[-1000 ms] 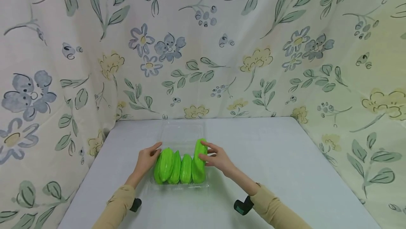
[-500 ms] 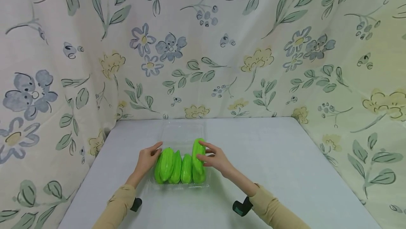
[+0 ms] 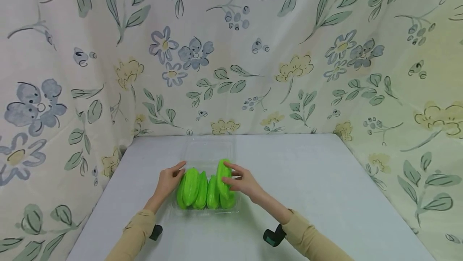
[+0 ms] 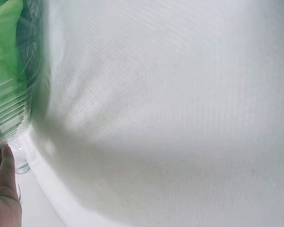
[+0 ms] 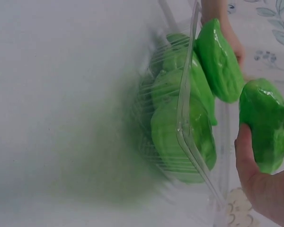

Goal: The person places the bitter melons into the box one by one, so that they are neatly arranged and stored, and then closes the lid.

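A clear plastic box (image 3: pixel 228 211) stands on the table with several bright green, elongated, gourd-like vegetables (image 3: pixel 191 186) side by side in it. My right hand (image 3: pixel 247 183) pinches one green vegetable (image 3: pixel 223 176) between thumb and fingers. This vegetable is tilted upright at the box's right end, above another one. In the right wrist view, the held vegetable (image 5: pixel 263 125) is apart from those in the box. At the box's left rim my left hand (image 3: pixel 168 181) grips the edge. In the left wrist view, its straight fingers (image 4: pixel 7 165) touch the box's ribbed corner.
The box's clear lid (image 3: pixel 209 148) lies folded back behind it. A white table (image 3: pixel 307 196) extends around the box. Floral cloth (image 3: pixel 231 92) hangs along the back and both sides. Black wrist cameras (image 3: pixel 274 236) sit below the forearms.
My right hand has moved slightly left with its green vegetable, which now leans over the neighbouring ones and shows another beneath it. The left hand stays at the box's rim.
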`<state>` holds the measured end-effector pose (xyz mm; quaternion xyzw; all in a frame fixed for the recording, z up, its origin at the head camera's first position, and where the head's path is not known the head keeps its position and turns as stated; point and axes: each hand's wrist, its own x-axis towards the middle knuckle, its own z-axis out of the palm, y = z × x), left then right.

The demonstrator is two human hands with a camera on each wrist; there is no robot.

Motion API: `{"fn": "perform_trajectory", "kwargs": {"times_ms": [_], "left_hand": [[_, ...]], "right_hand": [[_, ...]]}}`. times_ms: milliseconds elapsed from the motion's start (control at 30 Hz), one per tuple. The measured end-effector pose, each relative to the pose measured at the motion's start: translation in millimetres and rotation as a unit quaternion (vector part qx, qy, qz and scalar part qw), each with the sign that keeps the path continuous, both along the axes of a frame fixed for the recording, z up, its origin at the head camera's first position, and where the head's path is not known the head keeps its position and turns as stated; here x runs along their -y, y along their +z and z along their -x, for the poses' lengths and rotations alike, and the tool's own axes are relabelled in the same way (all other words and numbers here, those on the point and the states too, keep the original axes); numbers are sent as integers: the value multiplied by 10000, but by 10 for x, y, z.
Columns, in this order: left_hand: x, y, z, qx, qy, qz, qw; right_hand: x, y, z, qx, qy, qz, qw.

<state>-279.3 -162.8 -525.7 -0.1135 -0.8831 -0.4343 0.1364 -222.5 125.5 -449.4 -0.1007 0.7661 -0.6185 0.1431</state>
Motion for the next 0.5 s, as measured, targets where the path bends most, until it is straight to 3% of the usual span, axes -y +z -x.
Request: {"fn": "perform_trajectory", "kwargs": {"times_ms": [500], "left_hand": [[-4,3,-5,-12,11,8,10000]], "right_hand": [[90,-76,-35,81,163,-77,9998]]}}
